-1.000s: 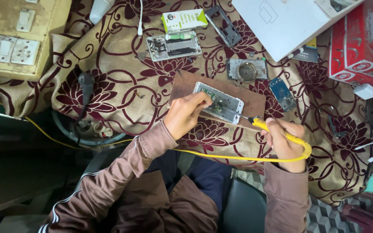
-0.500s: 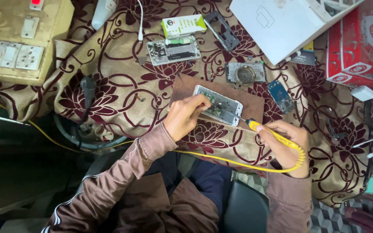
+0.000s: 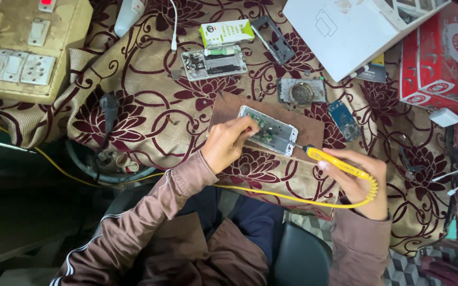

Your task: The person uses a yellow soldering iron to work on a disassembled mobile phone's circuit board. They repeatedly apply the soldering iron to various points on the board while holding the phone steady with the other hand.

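Opened phone chassis under soldering work, mid-procedure.

The left hand (image 3: 228, 145) pinches the opened phone frame (image 3: 267, 131), fingers closed on its near edge, steadying it flat on a brown wooden board (image 3: 223, 106). The right hand (image 3: 357, 182) is wrapped fully around a yellow-handled soldering iron (image 3: 335, 163), whose metal tip lies at the frame's right end. Judged progress: the unit is already stripped, and board-level work is in hand. A second stripped frame (image 3: 214, 62) and a small blue circuit board (image 3: 344, 119) lie apart on the woven floral cloth (image 3: 149, 100) covering the surface.
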